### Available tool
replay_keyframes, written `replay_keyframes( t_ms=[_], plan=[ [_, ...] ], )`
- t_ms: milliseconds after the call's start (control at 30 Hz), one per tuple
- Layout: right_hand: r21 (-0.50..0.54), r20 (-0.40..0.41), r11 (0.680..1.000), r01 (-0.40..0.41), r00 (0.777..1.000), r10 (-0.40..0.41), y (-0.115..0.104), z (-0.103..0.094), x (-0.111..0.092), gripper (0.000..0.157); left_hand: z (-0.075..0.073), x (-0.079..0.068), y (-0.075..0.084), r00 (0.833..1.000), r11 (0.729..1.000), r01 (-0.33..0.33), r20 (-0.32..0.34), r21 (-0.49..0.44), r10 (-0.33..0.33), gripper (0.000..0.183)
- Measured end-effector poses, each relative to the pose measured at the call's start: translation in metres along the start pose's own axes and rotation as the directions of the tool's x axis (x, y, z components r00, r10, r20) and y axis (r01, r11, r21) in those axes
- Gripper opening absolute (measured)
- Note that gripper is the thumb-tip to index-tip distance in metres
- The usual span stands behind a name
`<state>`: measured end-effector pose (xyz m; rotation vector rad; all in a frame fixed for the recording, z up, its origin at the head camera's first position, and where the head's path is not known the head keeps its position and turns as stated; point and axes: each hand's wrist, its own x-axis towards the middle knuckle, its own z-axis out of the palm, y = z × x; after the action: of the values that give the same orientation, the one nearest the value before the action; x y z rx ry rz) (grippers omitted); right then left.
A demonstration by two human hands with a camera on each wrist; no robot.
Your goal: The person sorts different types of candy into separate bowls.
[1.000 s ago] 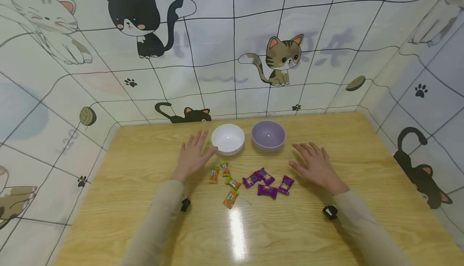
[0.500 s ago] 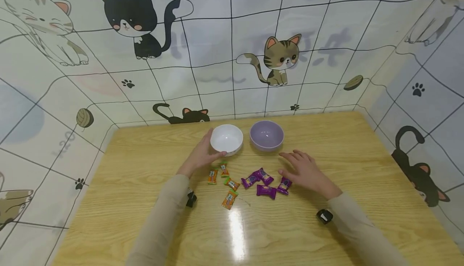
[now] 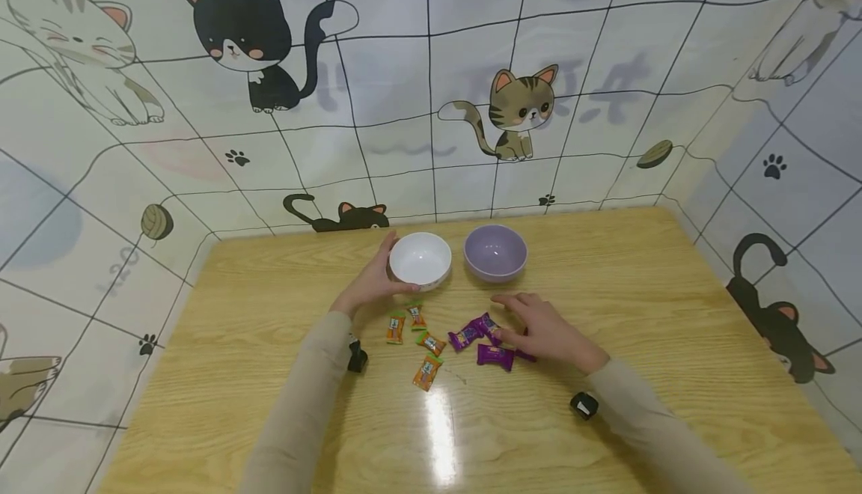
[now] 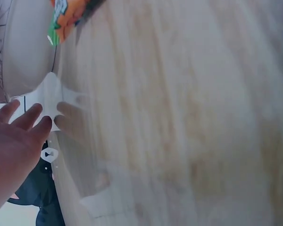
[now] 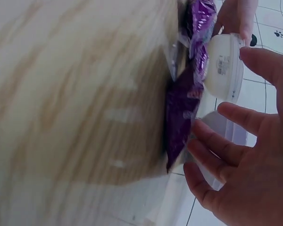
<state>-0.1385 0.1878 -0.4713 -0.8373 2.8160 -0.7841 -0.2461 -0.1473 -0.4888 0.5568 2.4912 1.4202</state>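
My left hand holds the white bowl at its left side, thumb along the front rim and fingers round the back left. In the left wrist view the fingers reach up beside the bowl's wall. My right hand hovers over purple-wrapped candies, fingers spread and holding nothing. One candy is mostly hidden under that hand. In the right wrist view a purple candy lies just beyond the fingertips. Several orange-and-green wrapped candies lie in front of the white bowl.
A purple bowl stands just right of the white one, near the table's back edge. Cat-printed sheeting rises behind the wooden table and along both sides.
My left hand has moved right and taken hold of the white bowl's side. The right hand has come left and nearer, from beside the purple bowl to over the purple candies.
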Motion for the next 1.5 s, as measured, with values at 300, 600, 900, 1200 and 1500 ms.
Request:
replay_keyframes(
  t_ms=[300,600,900,1200,1500],
  plan=[
    [0.064,0.043,0.998,0.011,0.999,-0.014,0.003,0.010,0.006,0.060,-0.002,0.000,-0.001,0.998,0.997,0.025,0.060,-0.073,-0.020,0.115],
    [0.222,0.092,0.974,-0.047,0.995,0.027,0.003,0.012,0.014,0.054,-0.005,0.002,-0.002,0.994,0.994,0.050,0.102,-0.102,-0.039,0.113],
    [0.286,0.065,0.948,-0.137,0.990,0.123,0.001,0.014,0.016,0.045,-0.007,0.000,0.000,0.992,0.986,0.067,0.120,-0.153,-0.049,0.111],
    [0.298,-0.005,0.938,-0.176,0.983,0.186,0.000,0.016,0.016,0.029,-0.005,0.003,-0.008,0.993,0.986,0.062,0.104,-0.155,-0.046,0.109],
    [0.350,-0.044,0.919,-0.181,0.977,0.209,0.005,0.017,0.013,0.028,-0.010,0.000,0.004,0.989,0.981,0.077,0.139,-0.180,-0.052,0.110]
  ],
)
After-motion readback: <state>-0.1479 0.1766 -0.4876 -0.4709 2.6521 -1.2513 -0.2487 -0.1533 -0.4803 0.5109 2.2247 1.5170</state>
